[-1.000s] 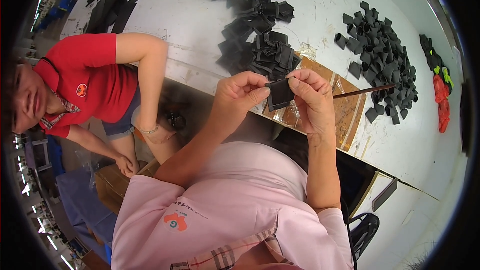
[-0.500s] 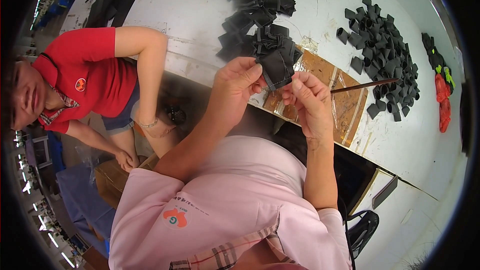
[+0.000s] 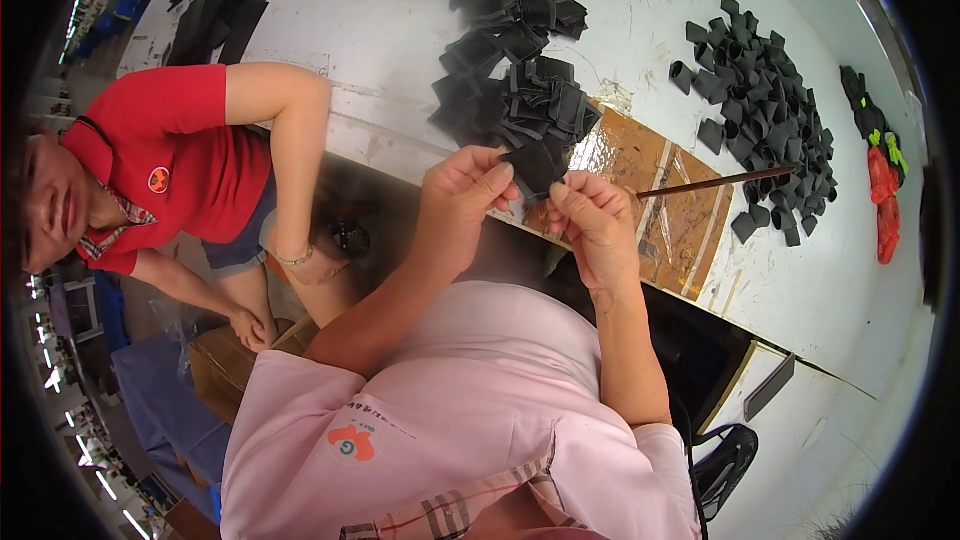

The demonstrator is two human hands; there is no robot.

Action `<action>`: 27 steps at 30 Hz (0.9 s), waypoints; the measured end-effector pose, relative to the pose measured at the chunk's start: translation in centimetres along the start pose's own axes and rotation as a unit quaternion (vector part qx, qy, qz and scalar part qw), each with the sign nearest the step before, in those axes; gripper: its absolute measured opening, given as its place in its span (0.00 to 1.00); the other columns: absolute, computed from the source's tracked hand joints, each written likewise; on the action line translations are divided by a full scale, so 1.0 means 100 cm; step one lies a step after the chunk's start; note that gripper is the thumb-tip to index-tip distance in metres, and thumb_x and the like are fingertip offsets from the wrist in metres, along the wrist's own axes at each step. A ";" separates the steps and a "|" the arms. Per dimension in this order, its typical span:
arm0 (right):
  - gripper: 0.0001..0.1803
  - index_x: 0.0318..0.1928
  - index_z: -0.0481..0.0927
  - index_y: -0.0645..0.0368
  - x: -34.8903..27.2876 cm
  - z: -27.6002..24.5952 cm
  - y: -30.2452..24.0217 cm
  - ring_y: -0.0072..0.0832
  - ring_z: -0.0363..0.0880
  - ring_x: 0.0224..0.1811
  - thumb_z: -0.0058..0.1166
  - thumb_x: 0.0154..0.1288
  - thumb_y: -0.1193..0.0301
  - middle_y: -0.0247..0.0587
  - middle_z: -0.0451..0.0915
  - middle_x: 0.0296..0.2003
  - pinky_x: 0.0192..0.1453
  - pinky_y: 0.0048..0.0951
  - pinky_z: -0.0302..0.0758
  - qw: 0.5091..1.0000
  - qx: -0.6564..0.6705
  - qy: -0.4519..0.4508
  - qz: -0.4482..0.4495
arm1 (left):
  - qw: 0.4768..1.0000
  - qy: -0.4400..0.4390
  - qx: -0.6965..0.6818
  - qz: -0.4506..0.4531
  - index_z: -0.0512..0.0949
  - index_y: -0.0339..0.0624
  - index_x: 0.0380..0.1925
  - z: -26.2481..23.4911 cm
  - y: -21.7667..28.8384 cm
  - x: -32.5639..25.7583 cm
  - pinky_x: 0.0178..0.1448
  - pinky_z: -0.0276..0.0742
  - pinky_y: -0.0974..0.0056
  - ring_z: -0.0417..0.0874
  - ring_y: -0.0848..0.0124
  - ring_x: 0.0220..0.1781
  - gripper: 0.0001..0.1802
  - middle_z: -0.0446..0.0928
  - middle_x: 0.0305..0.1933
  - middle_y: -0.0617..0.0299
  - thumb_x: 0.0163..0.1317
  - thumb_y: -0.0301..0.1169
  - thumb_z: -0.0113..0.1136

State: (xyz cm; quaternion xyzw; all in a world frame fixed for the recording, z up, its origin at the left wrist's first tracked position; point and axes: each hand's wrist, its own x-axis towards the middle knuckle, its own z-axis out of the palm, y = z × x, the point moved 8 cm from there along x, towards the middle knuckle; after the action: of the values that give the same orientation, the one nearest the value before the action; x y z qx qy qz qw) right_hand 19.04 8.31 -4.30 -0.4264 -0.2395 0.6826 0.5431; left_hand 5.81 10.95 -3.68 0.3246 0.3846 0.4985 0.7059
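A small black fabric piece is held up over the table's front edge. My left hand pinches its left side between thumb and fingers. The thumb and forefinger of my right hand are closed on its lower right corner. A thin brown pointed rod juts out to the right from behind my right hand; its near end is hidden, and it seems tucked in that hand. Just beyond the fabric piece lies a heap of flat black fabric pieces.
A brown taped board lies on the white table. To its right spreads a pile of black fabric loops. Black strips lie far left. A person in red sits at my left, an arm on the table edge.
Both hands have come down and slightly left, toward me, with the fabric piece between them. The piece has tilted, and the brown rod has shifted along with my right hand.
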 end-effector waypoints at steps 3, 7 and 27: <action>0.03 0.29 0.76 0.62 -0.003 0.002 0.010 0.15 0.67 0.21 0.52 0.57 0.75 0.30 0.73 0.21 0.26 0.15 0.65 0.999 -0.017 0.006 0.041 | 1.000 0.002 -0.001 -0.021 0.73 0.39 0.32 -0.013 -0.009 0.001 0.32 0.69 0.75 0.74 0.78 0.27 0.03 0.74 0.27 0.63 0.58 0.25 0.53; 0.04 0.28 0.75 0.63 -0.004 -0.003 0.001 0.16 0.67 0.21 0.52 0.56 0.75 0.32 0.74 0.23 0.26 0.15 0.65 0.995 -0.068 0.070 -0.018 | 0.996 0.011 -0.070 -0.048 0.73 0.37 0.31 -0.007 -0.012 0.001 0.31 0.68 0.76 0.72 0.79 0.25 0.03 0.74 0.26 0.63 0.57 0.25 0.53; 0.01 0.26 0.73 0.64 -0.041 0.016 -0.065 0.30 0.70 0.21 0.51 0.53 0.80 0.41 0.72 0.22 0.23 0.25 0.66 0.837 -0.436 0.097 -0.315 | 0.973 -0.136 0.171 -0.074 0.75 0.33 0.27 0.044 -0.005 0.002 0.26 0.70 0.77 0.73 0.81 0.22 0.03 0.74 0.22 0.63 0.54 0.22 0.56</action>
State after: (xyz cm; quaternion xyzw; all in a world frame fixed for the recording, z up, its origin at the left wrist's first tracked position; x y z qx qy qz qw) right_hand 21.35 6.55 3.01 -0.5845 -0.5800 0.2544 0.5072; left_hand 9.87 10.69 -1.97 0.4759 0.3873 0.3225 0.7207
